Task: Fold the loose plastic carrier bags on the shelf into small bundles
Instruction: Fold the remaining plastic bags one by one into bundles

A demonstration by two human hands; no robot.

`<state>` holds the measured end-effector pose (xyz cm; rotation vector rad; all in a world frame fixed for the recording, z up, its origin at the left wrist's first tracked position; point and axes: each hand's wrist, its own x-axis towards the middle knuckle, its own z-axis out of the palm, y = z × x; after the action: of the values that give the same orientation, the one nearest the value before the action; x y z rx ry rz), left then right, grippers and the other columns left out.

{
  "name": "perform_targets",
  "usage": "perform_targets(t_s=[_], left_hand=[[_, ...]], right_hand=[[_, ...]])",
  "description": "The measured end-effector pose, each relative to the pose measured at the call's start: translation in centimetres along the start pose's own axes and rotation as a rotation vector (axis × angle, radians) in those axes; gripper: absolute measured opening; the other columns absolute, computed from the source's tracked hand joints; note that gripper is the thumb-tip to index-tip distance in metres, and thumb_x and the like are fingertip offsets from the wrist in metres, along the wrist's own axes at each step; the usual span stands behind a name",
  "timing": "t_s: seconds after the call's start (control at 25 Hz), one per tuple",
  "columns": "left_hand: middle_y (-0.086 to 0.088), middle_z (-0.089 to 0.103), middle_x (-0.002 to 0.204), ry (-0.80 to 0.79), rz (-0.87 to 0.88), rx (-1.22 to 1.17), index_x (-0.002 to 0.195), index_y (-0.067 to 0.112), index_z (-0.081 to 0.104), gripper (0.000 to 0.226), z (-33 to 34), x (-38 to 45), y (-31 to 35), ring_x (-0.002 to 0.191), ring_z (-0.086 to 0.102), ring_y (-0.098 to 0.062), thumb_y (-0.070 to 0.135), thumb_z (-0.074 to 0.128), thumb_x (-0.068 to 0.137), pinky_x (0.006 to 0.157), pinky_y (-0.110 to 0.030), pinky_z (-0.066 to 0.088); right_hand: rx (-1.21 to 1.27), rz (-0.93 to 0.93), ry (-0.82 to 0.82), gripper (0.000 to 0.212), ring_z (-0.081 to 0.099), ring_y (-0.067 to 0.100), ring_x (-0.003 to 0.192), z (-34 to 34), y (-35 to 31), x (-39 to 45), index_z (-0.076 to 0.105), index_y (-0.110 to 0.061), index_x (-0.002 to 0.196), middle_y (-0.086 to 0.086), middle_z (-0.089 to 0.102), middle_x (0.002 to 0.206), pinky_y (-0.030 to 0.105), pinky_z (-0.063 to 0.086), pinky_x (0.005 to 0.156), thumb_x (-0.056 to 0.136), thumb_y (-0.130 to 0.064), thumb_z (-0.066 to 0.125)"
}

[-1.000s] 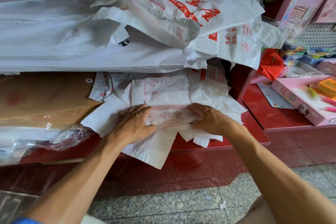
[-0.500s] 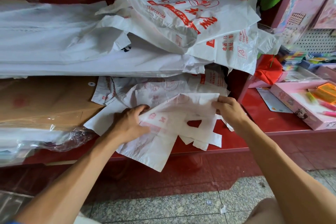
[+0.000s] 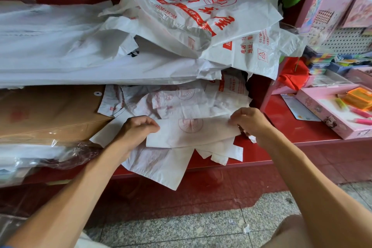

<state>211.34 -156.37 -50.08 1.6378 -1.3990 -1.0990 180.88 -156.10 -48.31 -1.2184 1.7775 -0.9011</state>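
Observation:
A white carrier bag with a faint red round print lies folded into a flat strip over the front of the red shelf. My left hand pinches its left end and my right hand pinches its right end. More loose white bags lie under it, and one corner hangs over the shelf edge. A large heap of white bags with red print is piled higher up behind.
Brown envelopes and clear plastic wrap lie to the left. At the right stand a pink box with pens and an orange case, a red cloth, and a pegboard rack. Speckled stone floor lies below.
Both hands pressed on a bundle a second ago. Then the right hand lifted a flap of the bag. Now the bag is a flat strip pinched at both ends.

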Motion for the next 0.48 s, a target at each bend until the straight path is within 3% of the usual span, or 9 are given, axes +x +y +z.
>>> perform_targets(t_s=[0.04,0.12,0.24,0.36,0.44,0.48], left_hand=[[0.006,0.069,0.084,-0.093,0.009,-0.029,0.084,0.018,0.073,0.013,-0.3,-0.3,0.3,0.084,0.06,-0.009,0.008,0.075,0.077,0.072,-0.018,0.041],[0.006,0.068,0.087,-0.264,0.024,0.039,0.093,0.025,0.075,0.035,-0.7,-0.5,0.4,0.076,0.057,-0.011,0.001,0.075,0.068,0.07,-0.02,0.043],[0.004,0.068,0.094,-0.233,0.042,0.214,0.094,0.031,0.073,0.05,-0.1,-0.9,0.1,0.054,0.044,-0.012,-0.011,0.062,0.068,0.049,-0.021,0.037],[0.011,0.069,0.093,-0.079,0.108,0.166,0.089,0.027,0.074,0.031,0.4,-0.8,0.2,0.064,0.052,-0.007,0.0,0.073,0.075,0.059,-0.015,0.04],[0.018,0.067,0.074,-0.008,0.155,0.058,0.083,0.024,0.075,0.016,0.3,-0.7,0.4,0.072,0.059,-0.005,0.008,0.076,0.079,0.072,-0.017,0.042],[0.018,0.07,0.076,0.0,0.156,-0.012,0.082,0.022,0.076,0.013,0.3,-0.8,0.6,0.077,0.063,-0.001,0.009,0.076,0.08,0.077,-0.017,0.042]], right_hand=[[0.153,-0.013,-0.038,0.012,0.056,0.016,0.072,-0.2,0.0,0.0,0.07,-0.013,0.094,0.005,0.063,0.086,0.025,0.04,0.06,0.083,-0.007,0.069],[0.284,-0.07,-0.208,0.034,0.062,0.016,0.087,-0.8,0.0,0.1,0.069,-0.018,0.111,-0.001,0.067,0.102,0.03,0.046,0.075,0.082,0.001,0.066],[-0.003,-0.148,-0.368,0.068,0.063,0.021,0.094,-0.4,0.7,0.3,0.055,-0.027,0.128,0.002,0.063,0.109,0.033,0.052,0.083,0.075,0.015,0.064],[-0.126,-0.206,-0.25,0.049,0.063,0.022,0.084,0.4,1.3,0.8,0.065,-0.024,0.108,0.003,0.066,0.092,0.035,0.052,0.077,0.075,0.013,0.068],[-0.033,-0.234,-0.16,0.036,0.058,0.014,0.074,0.2,0.9,0.5,0.07,-0.022,0.1,-0.002,0.065,0.08,0.029,0.047,0.07,0.079,0.008,0.068],[0.036,-0.237,-0.134,0.033,0.058,0.013,0.074,0.0,0.8,0.5,0.071,-0.021,0.097,-0.001,0.065,0.079,0.028,0.045,0.07,0.08,0.006,0.068]])
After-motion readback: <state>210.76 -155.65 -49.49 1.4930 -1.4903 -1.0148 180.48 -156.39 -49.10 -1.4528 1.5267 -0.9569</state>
